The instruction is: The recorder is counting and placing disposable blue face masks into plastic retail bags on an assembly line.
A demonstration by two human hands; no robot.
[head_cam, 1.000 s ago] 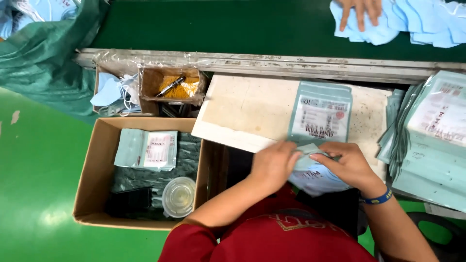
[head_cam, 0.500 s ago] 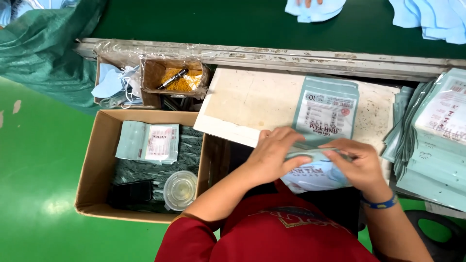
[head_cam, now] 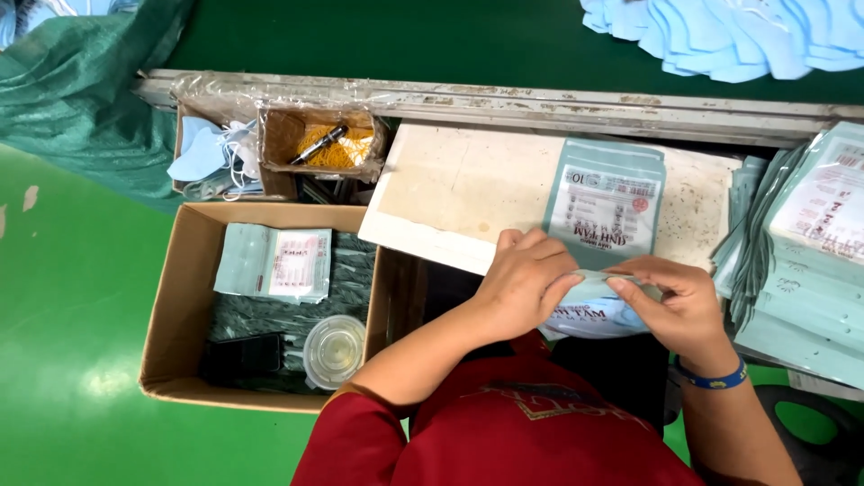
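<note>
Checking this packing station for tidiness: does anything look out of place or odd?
A dark phone-like slab and a clear lidded cup lie in the cardboard box among the packets. Otherwise nothing stands out: left hand and right hand hold a filled pouch normally.

Your head camera is looking steeply down, close over the pale work board [head_cam: 468, 202], conveyor beyond it.

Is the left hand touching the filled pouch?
Touching. The head view shows the left hand with fingers pinched on the top edge of the filled pouch, opposite the right hand.
</note>
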